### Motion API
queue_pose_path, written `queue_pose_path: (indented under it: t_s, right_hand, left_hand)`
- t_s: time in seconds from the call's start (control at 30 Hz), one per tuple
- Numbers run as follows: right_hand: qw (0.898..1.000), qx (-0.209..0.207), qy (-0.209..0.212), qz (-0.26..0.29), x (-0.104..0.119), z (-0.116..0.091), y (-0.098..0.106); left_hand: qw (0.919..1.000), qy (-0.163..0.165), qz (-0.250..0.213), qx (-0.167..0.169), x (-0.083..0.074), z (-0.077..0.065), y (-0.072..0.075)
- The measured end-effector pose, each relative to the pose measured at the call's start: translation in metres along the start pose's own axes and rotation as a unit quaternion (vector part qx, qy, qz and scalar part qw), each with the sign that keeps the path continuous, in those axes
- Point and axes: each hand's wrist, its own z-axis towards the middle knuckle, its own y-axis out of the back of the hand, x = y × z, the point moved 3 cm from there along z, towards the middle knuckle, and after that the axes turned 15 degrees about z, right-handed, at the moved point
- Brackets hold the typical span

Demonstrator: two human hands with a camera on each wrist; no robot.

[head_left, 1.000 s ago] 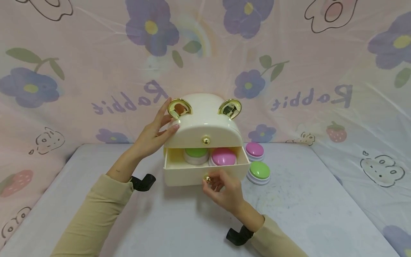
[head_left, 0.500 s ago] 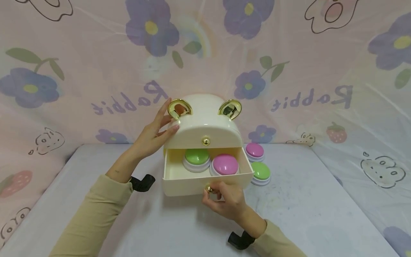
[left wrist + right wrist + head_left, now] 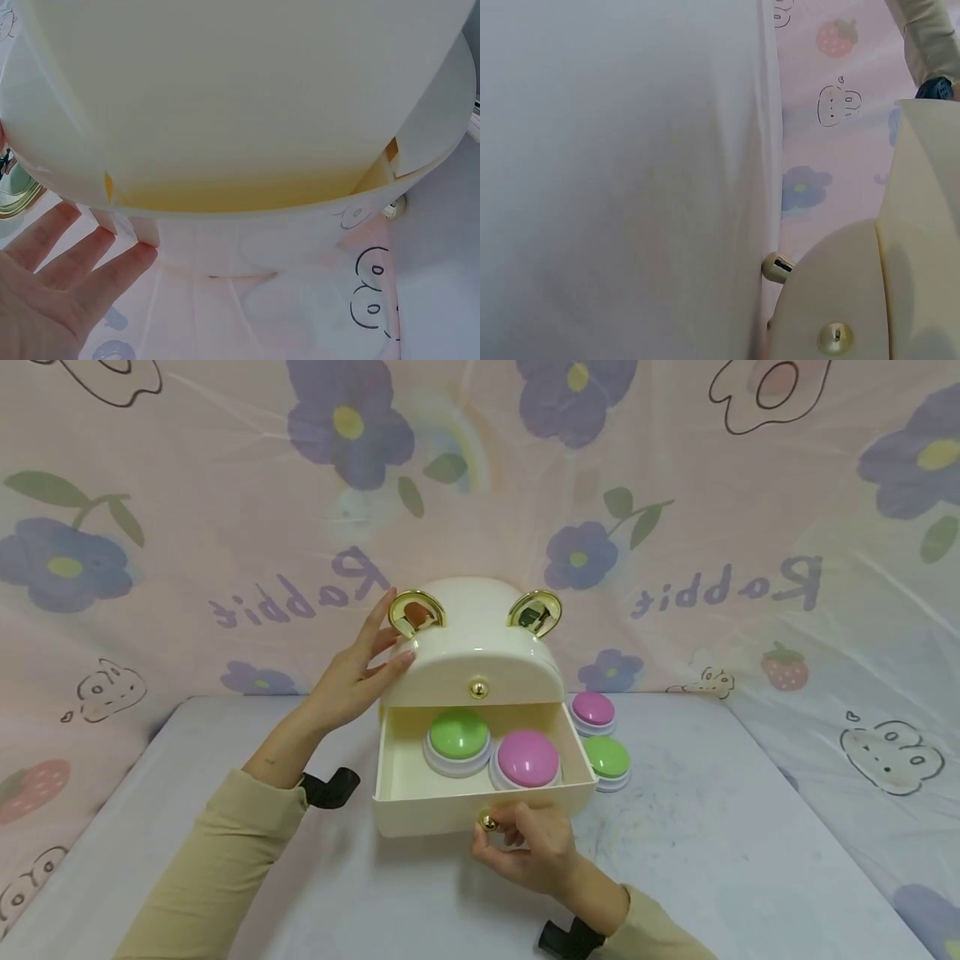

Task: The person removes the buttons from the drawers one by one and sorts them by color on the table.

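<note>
A white bear-eared storage box [image 3: 480,618] with gold-rimmed ears stands on the table, its lower drawer [image 3: 427,817] pulled out. Inside the drawer lie a green dome-topped push button [image 3: 458,733] and a pink push button [image 3: 528,758], both on white bases. My right hand [image 3: 534,852] pinches the gold drawer knob [image 3: 488,821] between thumb and fingers. Against the box's left side, below the ear, my left hand [image 3: 341,689] rests with fingers extended. The left wrist view also shows its fingers [image 3: 112,274] touching the shell. The right hand is practically out of its own wrist view.
Right of the box stand another pink push button [image 3: 593,709] and another green push button [image 3: 608,757], the green one partly behind the drawer. The upper compartment, with its own gold knob [image 3: 478,688], is closed. A patterned cloth [image 3: 480,510] hangs behind the white table [image 3: 712,827].
My right hand has drawn the drawer further out toward me, exposing more of the green and pink buttons inside. My left hand stays on the box.
</note>
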Motion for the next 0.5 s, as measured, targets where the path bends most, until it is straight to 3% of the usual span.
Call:
queue_pose_path:
  t_s: [0.3,0.5]
  right_hand:
    - [0.999,0.02,-0.02,0.04,0.004,-0.001,0.009]
    - [0.996,-0.033,-0.056,0.069,0.002,0.009,0.021]
  left_hand:
    - [1.0,0.003,0.004,0.002,0.001,0.0,-0.001]
    - [1.0,0.0,0.004,0.001,0.001,0.0,-0.001]
